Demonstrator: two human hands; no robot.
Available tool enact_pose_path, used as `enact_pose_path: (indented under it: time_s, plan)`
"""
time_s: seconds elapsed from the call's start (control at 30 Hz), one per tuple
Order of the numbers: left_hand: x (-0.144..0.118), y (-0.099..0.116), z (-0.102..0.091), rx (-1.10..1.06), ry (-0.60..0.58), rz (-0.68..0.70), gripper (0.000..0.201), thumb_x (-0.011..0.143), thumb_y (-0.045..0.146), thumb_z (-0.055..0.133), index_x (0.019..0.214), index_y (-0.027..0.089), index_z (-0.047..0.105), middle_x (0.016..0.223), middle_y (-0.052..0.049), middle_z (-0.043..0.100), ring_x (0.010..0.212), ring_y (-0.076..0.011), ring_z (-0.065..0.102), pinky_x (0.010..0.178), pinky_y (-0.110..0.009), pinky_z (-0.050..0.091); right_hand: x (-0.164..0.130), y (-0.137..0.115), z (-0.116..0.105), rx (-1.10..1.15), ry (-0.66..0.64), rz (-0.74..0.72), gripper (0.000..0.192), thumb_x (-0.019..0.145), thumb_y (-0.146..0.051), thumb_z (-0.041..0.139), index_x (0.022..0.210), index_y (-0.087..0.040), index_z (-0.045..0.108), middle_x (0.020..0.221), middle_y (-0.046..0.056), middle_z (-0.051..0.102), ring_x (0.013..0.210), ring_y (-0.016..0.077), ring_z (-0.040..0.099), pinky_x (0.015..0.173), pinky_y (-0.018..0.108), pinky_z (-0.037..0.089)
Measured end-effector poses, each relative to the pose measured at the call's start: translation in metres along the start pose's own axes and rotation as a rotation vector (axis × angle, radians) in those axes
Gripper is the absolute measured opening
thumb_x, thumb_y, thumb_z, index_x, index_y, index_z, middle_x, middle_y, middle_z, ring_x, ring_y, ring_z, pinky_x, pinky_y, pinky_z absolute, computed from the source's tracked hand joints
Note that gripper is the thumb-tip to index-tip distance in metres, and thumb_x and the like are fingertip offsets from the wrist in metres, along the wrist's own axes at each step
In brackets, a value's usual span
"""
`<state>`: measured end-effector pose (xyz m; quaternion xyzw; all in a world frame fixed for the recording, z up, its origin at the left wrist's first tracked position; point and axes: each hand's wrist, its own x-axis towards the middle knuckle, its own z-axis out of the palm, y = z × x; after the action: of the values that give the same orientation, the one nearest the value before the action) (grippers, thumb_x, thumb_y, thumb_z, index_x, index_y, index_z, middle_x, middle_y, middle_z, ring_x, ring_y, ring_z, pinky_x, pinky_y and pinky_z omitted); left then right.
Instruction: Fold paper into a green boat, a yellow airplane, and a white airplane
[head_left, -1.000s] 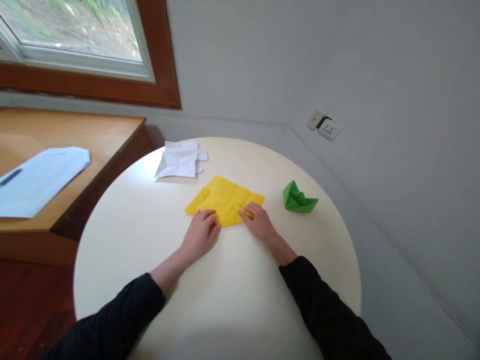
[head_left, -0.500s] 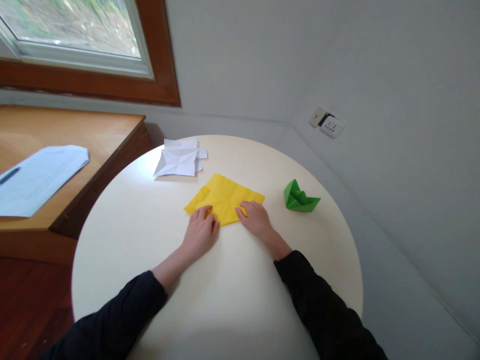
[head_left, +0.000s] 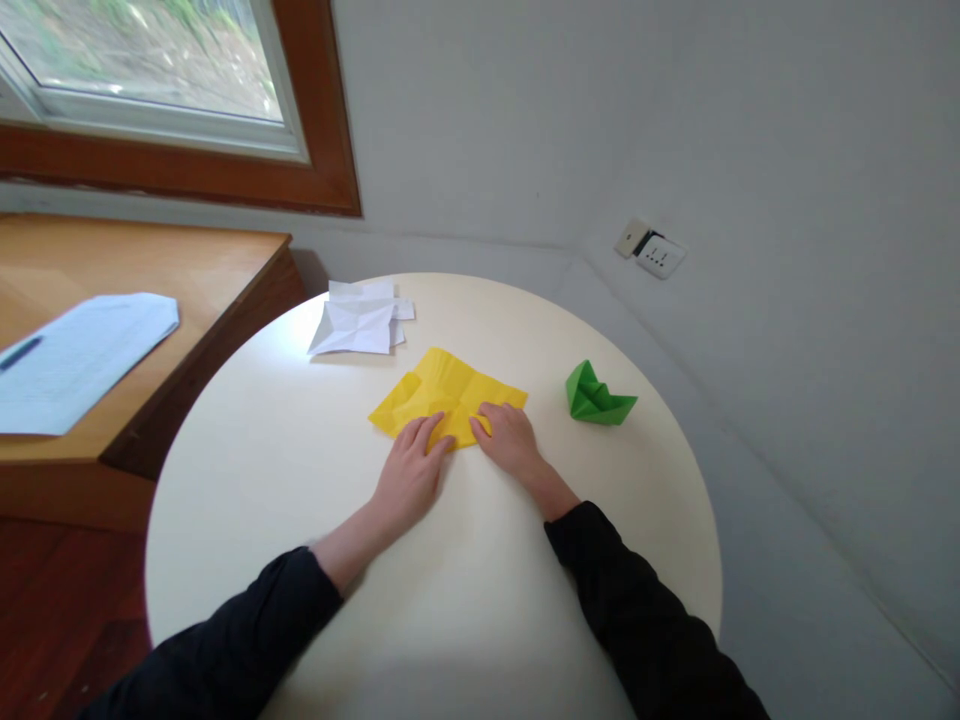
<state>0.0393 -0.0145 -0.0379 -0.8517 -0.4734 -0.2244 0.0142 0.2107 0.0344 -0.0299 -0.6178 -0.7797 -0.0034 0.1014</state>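
Observation:
A creased sheet of yellow paper point(head_left: 446, 378) lies on the round white table point(head_left: 285, 450), its lower edge under both my hands. My left hand point(head_left: 412, 465) grips that edge near its middle, thumb and fingers bent toward each other. Just right of it, my right hand point(head_left: 510, 440) is closed on the paper's lower right side, fingers curled over and thumb against the edge. The fingertips partly cover the edge, so any fold beneath them is hidden. To the right stands a folded green paper boat point(head_left: 598, 398), touched by neither hand.
Several white creased papers point(head_left: 356, 325) lie at the table's back left. Left of the table, a wooden desk point(head_left: 202, 262) bears pale sheets point(head_left: 97, 350) and a pen point(head_left: 21, 352). A window is above the desk; a wall socket point(head_left: 660, 256) is at the right.
My left hand has slid right along the paper's lower edge, closer to my right hand. My right hand and the paper have hardly moved; the view has shifted slightly.

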Motion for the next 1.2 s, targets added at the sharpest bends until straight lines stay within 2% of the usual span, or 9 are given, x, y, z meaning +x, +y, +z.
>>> enact_pose_path:
  time_s: [0.1,0.27,0.4,0.63,0.87,0.97,1.1,1.2]
  plan:
    - [-0.008,0.017,0.003,0.031,-0.074,0.064,0.034,0.086,0.015,0.040,0.117,0.008,0.053,0.129,-0.018,0.051,0.120,-0.0281,0.045,0.102,-0.046,0.035,0.000,0.001,0.001,0.001,0.005,-0.008,0.016,0.087,-0.028,0.047,0.086,-0.018,0.060,0.086,0.005,0.068,0.082,0.0195,0.058,0.069,0.029,0.033]
    - [-0.018,0.036,0.006,0.087,-0.138,0.048,0.052,0.091,0.037,0.036,0.131,0.003,0.039,0.137,-0.020,0.043,0.128,-0.0299,0.037,0.105,-0.045,0.030,0.000,0.002,0.003,0.007,0.007,-0.013,0.016,0.087,-0.027,0.046,0.087,-0.018,0.059,0.087,0.005,0.068,0.083,0.0189,0.058,0.070,0.028,0.033]
    - [-0.018,0.037,0.004,0.118,-0.163,0.031,0.055,0.091,0.038,0.034,0.131,0.000,0.039,0.137,-0.022,0.043,0.129,-0.0298,0.037,0.107,-0.045,0.027,-0.001,0.002,0.003,0.012,0.009,-0.012,0.016,0.087,-0.027,0.046,0.086,-0.018,0.059,0.087,0.005,0.068,0.083,0.0190,0.058,0.070,0.028,0.033]
    - [-0.018,0.036,0.005,0.110,-0.161,0.022,0.053,0.091,0.037,0.031,0.129,0.001,0.041,0.136,-0.022,0.043,0.128,-0.0298,0.037,0.105,-0.044,0.030,-0.001,0.001,0.002,0.021,0.014,-0.013,0.016,0.087,-0.027,0.046,0.086,-0.018,0.059,0.086,0.006,0.068,0.082,0.0194,0.057,0.070,0.029,0.033]
    - [-0.007,0.045,0.004,0.133,-0.148,-0.021,0.059,0.091,0.044,0.031,0.128,-0.001,0.042,0.129,-0.023,0.050,0.122,-0.0325,0.044,0.104,-0.045,0.030,-0.002,0.000,0.001,0.048,0.023,0.000,0.014,0.087,-0.026,0.047,0.086,-0.019,0.059,0.086,0.006,0.068,0.084,0.0202,0.058,0.071,0.029,0.033]
    - [-0.003,0.048,0.004,0.139,-0.142,-0.039,0.060,0.090,0.045,0.034,0.126,-0.002,0.044,0.125,-0.025,0.052,0.118,-0.0341,0.046,0.101,-0.046,0.032,-0.003,0.000,0.001,0.073,0.038,0.007,0.015,0.087,-0.030,0.049,0.092,-0.019,0.057,0.090,0.005,0.068,0.084,0.0198,0.059,0.073,0.030,0.033]
    - [-0.004,0.049,0.004,0.138,-0.137,-0.025,0.061,0.090,0.045,0.033,0.125,-0.003,0.045,0.126,-0.026,0.050,0.118,-0.0349,0.045,0.101,-0.046,0.032,-0.009,0.003,0.002,0.170,0.102,0.006,0.026,0.086,-0.035,0.053,0.106,-0.019,0.053,0.101,0.005,0.067,0.088,0.0206,0.060,0.078,0.032,0.032]
    - [-0.005,0.048,0.003,0.138,-0.126,-0.016,0.060,0.090,0.045,0.032,0.125,-0.003,0.045,0.127,-0.026,0.049,0.119,-0.0350,0.045,0.101,-0.046,0.031,-0.013,0.007,0.002,0.193,0.129,0.022,0.031,0.084,-0.035,0.056,0.110,-0.018,0.052,0.102,0.006,0.067,0.087,0.0214,0.061,0.079,0.033,0.031]
